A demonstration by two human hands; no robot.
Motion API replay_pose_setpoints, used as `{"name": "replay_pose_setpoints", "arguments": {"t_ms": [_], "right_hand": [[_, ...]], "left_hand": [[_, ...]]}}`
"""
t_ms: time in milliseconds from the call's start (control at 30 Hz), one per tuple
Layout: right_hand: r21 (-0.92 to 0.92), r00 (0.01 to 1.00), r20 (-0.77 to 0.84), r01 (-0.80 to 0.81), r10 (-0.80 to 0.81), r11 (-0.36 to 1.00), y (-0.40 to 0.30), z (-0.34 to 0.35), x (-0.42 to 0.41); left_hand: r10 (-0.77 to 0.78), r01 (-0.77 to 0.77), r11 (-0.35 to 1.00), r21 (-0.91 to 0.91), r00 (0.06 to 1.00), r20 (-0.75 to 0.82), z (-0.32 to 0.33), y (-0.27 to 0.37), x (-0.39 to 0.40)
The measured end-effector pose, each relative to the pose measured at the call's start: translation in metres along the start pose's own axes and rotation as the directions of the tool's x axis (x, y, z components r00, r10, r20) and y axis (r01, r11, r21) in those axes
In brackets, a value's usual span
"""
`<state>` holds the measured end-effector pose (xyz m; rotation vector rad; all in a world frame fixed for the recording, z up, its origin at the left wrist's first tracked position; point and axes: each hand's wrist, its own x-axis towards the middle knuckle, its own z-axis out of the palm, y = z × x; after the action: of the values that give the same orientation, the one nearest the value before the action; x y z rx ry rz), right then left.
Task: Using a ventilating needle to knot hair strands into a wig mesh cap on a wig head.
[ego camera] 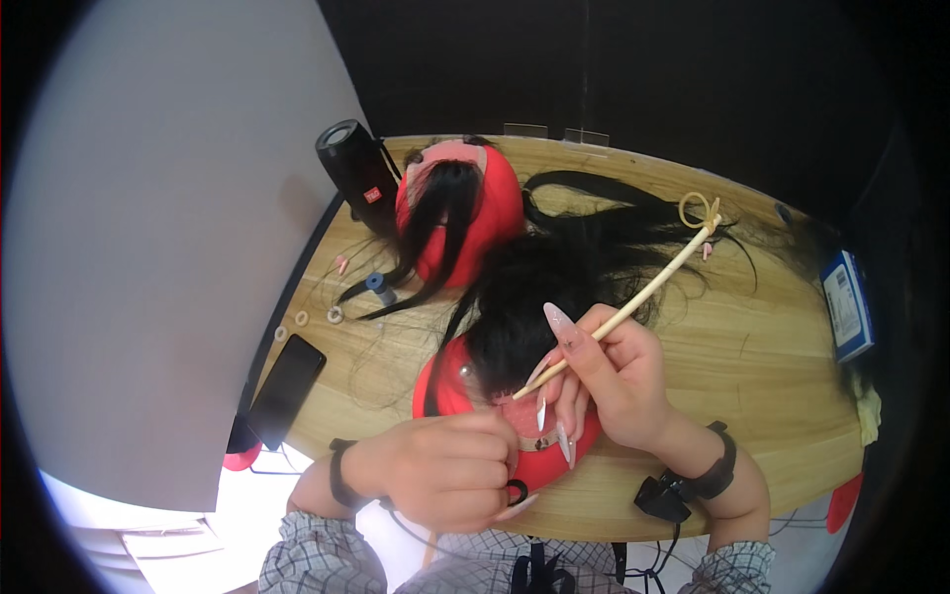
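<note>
My right hand (pixel 623 371) grips a slim pale wooden rod (pixel 653 286), a hooking-needle handle by its shape, with its tip down on pink netting (pixel 531 416). This netting covers part of a red head form (pixel 445 375) before me, and long black hair (pixel 519 319) spreads from it toward the back. At the near left of the form, my left hand (pixel 453 468) has its fingers curled, with a small black loop (pixel 517 490) poking out between them. Whether that loop is hair cannot be seen. A yellowish rubber band (pixel 698 210) is tied around the rod's upper end.
Behind stands a second red head form (pixel 505 193) with netting and hair, beside a black cylindrical speaker (pixel 356 167). A blue thread spool (pixel 380 288), small rings (pixel 301 318) and a black phone (pixel 288 390) lie left. At right is a blue-and-white box (pixel 847 308). Panels enclose the wooden table (pixel 757 386).
</note>
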<state>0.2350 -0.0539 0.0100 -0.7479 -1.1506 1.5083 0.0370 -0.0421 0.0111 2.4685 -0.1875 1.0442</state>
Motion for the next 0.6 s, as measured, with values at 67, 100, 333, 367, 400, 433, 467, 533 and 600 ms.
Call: {"name": "replay_pose_setpoints", "arguments": {"t_ms": [67, 100, 333, 367, 400, 433, 467, 533, 600], "right_hand": [[-0.018, 1.000, 0.019, 0.008, -0.008, 1.000, 0.0005, -0.0009, 0.0004], [-0.019, 1.000, 0.024, 0.009, -0.009, 1.000, 0.0003, -0.0004, 0.0004], [-0.024, 0.997, 0.065, 0.050, -0.048, 0.998, 0.0092, -0.0043, -0.0014], [-0.035, 0.995, 0.084, 0.063, -0.060, 0.997, 0.0098, -0.0048, -0.0017], [-0.036, 0.995, 0.085, 0.064, -0.061, 0.997, 0.0093, -0.0051, -0.0021], [-0.040, 0.993, 0.098, 0.064, -0.060, 0.997, 0.0089, -0.0054, -0.0025], [-0.046, 0.992, 0.111, 0.065, -0.059, 0.997, 0.0084, -0.0055, -0.0029], [-0.011, 0.991, 0.113, 0.074, -0.072, 0.997, 0.0082, -0.0022, -0.0030], [0.023, 0.990, 0.113, 0.083, -0.085, 0.996, 0.0080, -0.0013, -0.0029]], "left_hand": [[0.033, -0.032, 0.999, 0.030, 0.999, -0.016, 0.0001, 0.0003, -0.0005], [0.047, -0.047, 0.999, 0.023, 0.999, -0.004, -0.0010, 0.0009, -0.0012], [0.063, -0.063, 0.998, -0.018, 0.998, 0.003, 0.0010, -0.0011, -0.0050], [0.063, -0.063, 0.998, -0.017, 0.998, 0.003, 0.0007, -0.0012, -0.0052], [0.061, -0.061, 0.998, -0.022, 0.998, 0.011, 0.0002, -0.0010, -0.0051], [0.060, -0.059, 0.998, -0.027, 0.998, 0.018, -0.0001, -0.0009, -0.0050], [0.061, -0.061, 0.998, -0.027, 0.998, 0.018, 0.0002, -0.0009, -0.0050], [0.069, -0.069, 0.997, -0.023, 0.998, 0.006, 0.0007, -0.0010, -0.0052], [0.080, -0.080, 0.997, -0.021, 0.997, 0.018, -0.0006, -0.0013, -0.0046]]}}
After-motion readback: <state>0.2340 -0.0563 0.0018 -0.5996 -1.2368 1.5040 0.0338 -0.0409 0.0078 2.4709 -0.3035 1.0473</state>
